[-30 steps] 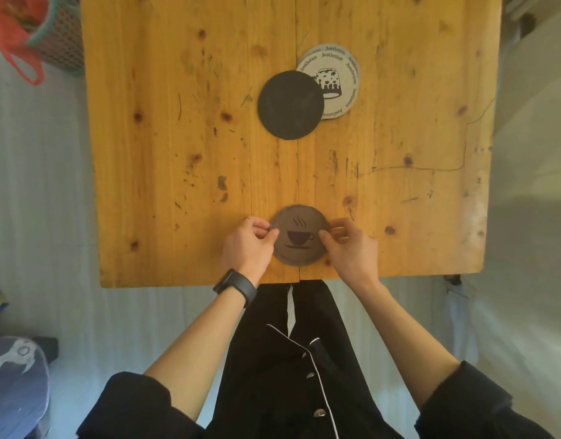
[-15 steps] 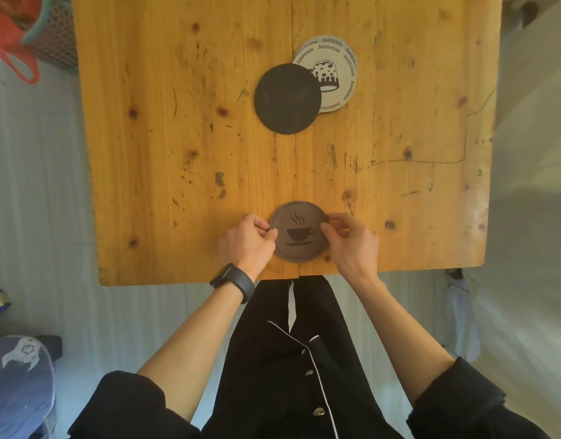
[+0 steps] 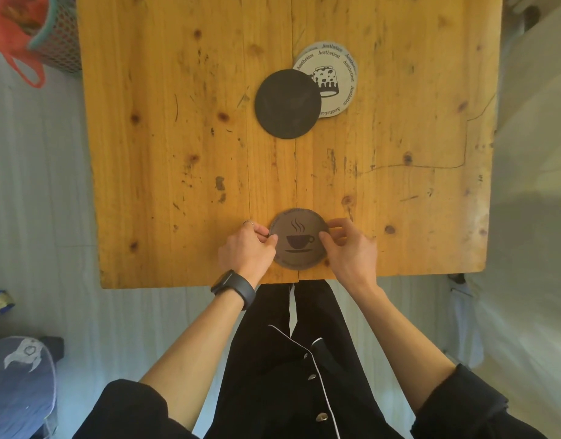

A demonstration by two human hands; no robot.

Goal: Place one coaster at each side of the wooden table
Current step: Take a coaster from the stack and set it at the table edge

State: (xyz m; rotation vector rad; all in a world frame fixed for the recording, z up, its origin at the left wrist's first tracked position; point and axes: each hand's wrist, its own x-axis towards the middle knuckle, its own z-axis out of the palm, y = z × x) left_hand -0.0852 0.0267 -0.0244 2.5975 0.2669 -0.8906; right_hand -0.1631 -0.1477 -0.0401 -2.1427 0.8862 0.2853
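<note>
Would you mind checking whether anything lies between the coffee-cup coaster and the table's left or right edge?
Nothing visible does. The coffee-cup coaster sits at the near edge of the table with bare wood to either side; the black coaster lies farther back.

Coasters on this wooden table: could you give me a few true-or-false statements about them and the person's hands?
1. Both hands, left and right, touch the coffee-cup coaster. True.
2. That coaster sits at the table's far edge. False: it lies by the near edge of the wooden table.
3. The plain dark coaster overlaps the pale printed coaster. True.
4. The right wrist wears a black watch. False: the watch is on the left wrist.
</note>
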